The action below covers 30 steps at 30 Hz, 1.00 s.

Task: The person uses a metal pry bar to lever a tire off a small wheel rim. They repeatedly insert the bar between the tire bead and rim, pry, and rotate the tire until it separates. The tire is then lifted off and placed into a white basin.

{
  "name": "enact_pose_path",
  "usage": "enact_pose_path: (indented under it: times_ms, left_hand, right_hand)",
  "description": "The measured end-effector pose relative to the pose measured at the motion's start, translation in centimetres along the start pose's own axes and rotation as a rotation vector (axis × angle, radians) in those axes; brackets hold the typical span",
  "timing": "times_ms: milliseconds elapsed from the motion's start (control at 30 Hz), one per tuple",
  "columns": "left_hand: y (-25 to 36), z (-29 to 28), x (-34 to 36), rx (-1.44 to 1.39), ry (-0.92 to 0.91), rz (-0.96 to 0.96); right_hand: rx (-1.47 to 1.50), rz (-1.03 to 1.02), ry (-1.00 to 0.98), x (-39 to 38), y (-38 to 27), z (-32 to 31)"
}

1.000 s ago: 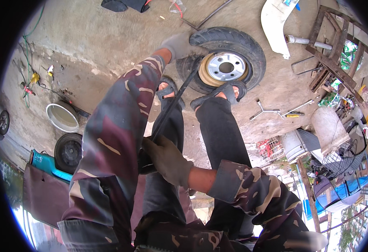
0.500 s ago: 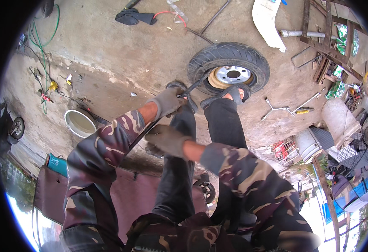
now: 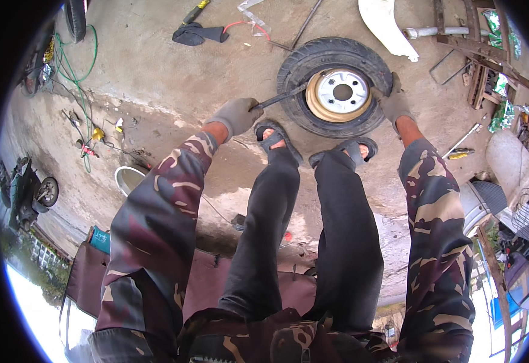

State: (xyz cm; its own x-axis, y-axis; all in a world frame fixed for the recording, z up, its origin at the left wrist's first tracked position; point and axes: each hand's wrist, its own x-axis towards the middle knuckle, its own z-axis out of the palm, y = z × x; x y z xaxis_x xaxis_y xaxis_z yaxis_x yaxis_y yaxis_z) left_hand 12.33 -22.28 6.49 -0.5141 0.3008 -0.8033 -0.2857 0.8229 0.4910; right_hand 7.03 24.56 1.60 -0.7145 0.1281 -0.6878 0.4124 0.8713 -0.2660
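A black tyre (image 3: 313, 53) lies flat on the ground, with a silver and tan wheel rim (image 3: 340, 91) inside it. My left hand (image 3: 235, 116), in a grey glove, is closed round the end of a dark tyre lever (image 3: 281, 97). The lever's far tip meets the rim's left edge, where tyre and rim come together. On the tyre's right side is my gloved right hand (image 3: 395, 104), its thumb over the sidewall and its fingers at the outer edge, partly hidden. Both my sandalled feet (image 3: 273, 138) stand just short of the tyre.
A lug wrench (image 3: 461, 140) and yellow-handled pliers (image 3: 460, 153) lie on the right. Near my left forearm is a pale basin (image 3: 129, 178). A dark cloth (image 3: 197, 34), a white curved panel (image 3: 388, 27) and a metal frame (image 3: 471, 42) lie farther off. A green hose (image 3: 83, 75) lies far left.
My right hand has swung from beside my left forearm to the tyre's right side. My left hand has shifted slightly left and up with the lever, which now lies flatter.
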Motion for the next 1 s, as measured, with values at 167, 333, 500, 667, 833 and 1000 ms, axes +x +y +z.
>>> enact_pose_path:
  times_ms: [167,333,500,667,833,1000]
  left_hand:
    - [0.0,-0.1,-0.2,0.045,0.004,-0.046]
    - [2.4,0.5,-1.4,0.012,0.024,-0.173]
    - [4.2,0.3,-1.4,0.159,0.054,-0.224]
    - [4.7,1.6,-2.0,0.166,0.107,-0.277]
    - [5.6,1.2,-1.8,0.111,0.014,-0.410]
    - [6.9,-1.0,-1.0,0.075,-0.045,-0.473]
  right_hand:
    - [0.085,-0.015,-0.008,0.6,0.9,0.8]
    - [0.116,-0.045,-0.014,0.6,0.5,0.2]
    - [0.040,-0.033,0.015,0.0,0.6,0.6]
    - [0.135,0.048,0.044,-1.6,1.8,1.7]
    - [0.130,0.145,-0.093,-1.9,1.6,1.2]
    - [0.168,0.165,-0.202,-1.7,1.4,0.2]
